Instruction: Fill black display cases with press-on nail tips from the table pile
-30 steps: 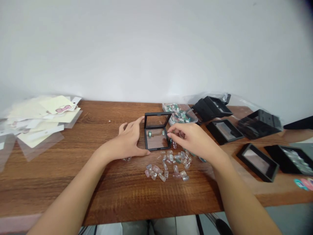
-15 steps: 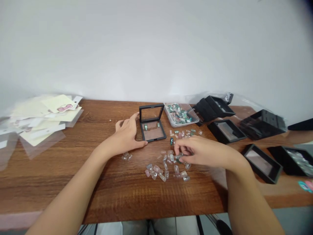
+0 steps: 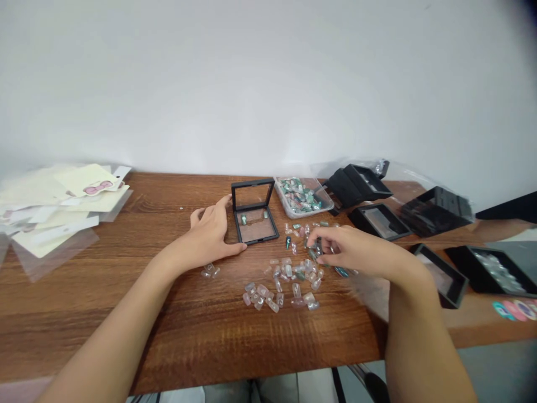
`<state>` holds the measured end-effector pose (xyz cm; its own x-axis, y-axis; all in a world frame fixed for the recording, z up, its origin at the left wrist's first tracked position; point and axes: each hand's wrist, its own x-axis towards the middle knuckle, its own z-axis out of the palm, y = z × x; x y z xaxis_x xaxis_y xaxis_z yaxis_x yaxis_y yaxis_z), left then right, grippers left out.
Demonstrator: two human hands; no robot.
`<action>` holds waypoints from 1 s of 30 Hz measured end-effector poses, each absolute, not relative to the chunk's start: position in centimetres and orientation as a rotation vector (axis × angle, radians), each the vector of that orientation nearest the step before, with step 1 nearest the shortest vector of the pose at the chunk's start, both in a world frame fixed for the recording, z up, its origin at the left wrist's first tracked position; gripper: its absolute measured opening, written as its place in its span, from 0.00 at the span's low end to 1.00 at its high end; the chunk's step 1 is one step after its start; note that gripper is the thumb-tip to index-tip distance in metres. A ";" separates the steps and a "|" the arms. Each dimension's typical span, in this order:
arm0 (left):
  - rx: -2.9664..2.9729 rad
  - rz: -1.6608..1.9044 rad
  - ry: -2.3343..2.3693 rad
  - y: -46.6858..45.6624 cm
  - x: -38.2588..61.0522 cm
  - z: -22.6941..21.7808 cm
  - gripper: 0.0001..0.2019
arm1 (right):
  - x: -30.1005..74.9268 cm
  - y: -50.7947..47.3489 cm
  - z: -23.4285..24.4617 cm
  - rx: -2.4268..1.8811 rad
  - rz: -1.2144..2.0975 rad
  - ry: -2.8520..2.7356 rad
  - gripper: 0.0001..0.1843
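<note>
Busy little setup, left to right

Far left, a loose heap of cream cards and clear plastic sleeves (image 3: 54,204) is spilling across the wooden worktop (image 3: 126,336), with a pink bow printed on the top card (image 3: 97,188). A plain white wall (image 3: 268,84) is running along the back edge the whole way across.

The left hand (image 3: 205,232) is resting on the wood with its fingers spread apart, up against the left side of an open black frame box (image 3: 254,215). A tiny cluster of clear charms (image 3: 210,272) is sitting just below that hand. The box's lid is standing up, and two small green charms (image 3: 244,220) are lying inside on the brown base.

Just right of the box, a clear plastic tray (image 3: 302,197) is packed with green and clear charms. In front of it, a loose spread of clear, pink and green charms (image 3: 279,285) is covering the wood.

The right hand (image 3: 356,252) is reaching in over that spread, its fingers bunched together among the charms. I can't tell whether they're pinching one.

Further right, several black boxes (image 3: 377,221) are sitting open, one holding silvery pieces (image 3: 497,274). Colourful stickers (image 3: 514,309) are lying at the right edge, and a grey floor (image 3: 495,364) is showing below the worktop.
</note>
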<state>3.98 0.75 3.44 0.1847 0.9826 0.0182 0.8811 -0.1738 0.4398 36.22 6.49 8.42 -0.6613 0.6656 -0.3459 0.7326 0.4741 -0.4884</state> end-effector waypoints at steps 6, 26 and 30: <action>2.168 0.434 1.763 0.8 3.8 3.2 0.50 | 35.6 6.7 7.9 1.233 -0.931 2.615 0.06; 2.177 0.426 1.754 0.7 3.8 3.1 0.50 | 33.3 6.0 8.0 1.250 -0.756 2.892 0.04; 2.174 0.428 1.759 0.7 3.9 3.2 0.49 | 34.3 6.3 8.0 1.286 -0.813 2.788 0.06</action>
<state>3.85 0.68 3.21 0.2014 0.9789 0.0356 0.8859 -0.1975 0.4196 34.30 6.30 7.96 -0.6718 0.7194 -0.1766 0.7016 0.5415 -0.4633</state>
